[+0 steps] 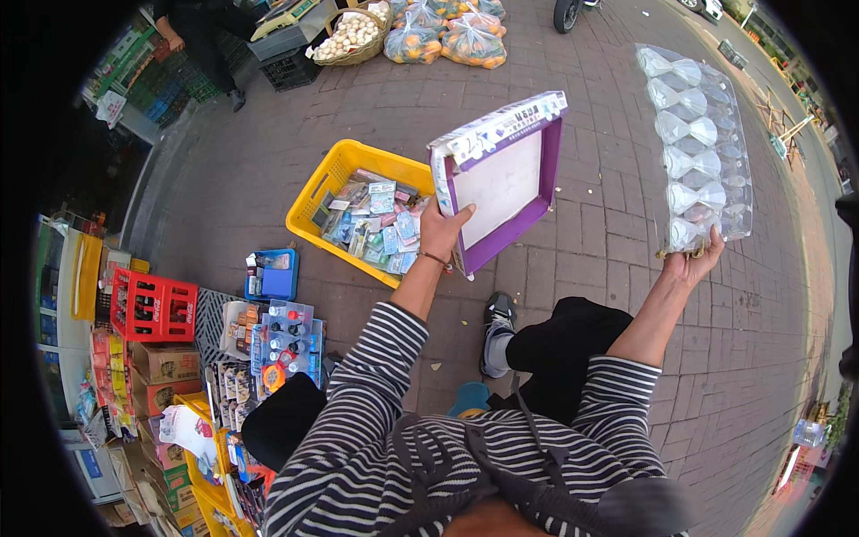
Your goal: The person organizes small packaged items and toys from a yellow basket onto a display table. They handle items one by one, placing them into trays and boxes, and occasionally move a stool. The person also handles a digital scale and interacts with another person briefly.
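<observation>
My left hand grips the near left side of a shallow purple and white cardboard box. The box is tilted towards me, and its white inside holds nothing I can see. Out to the right, my right hand holds up a clear plastic blister tray by its lower edge; rows of cone-shaped pockets run along it. Below and left of the box stands a yellow plastic crate on the paving. Many small packaged goods lie heaped inside the crate, partly hidden by the box and my left hand.
A small blue bin and a clear organizer with bottles stand at left. Farther left are a red crate of bottles and stacked cartons. A basket of eggs or similar and bagged oranges sit ahead; another person stands upper left.
</observation>
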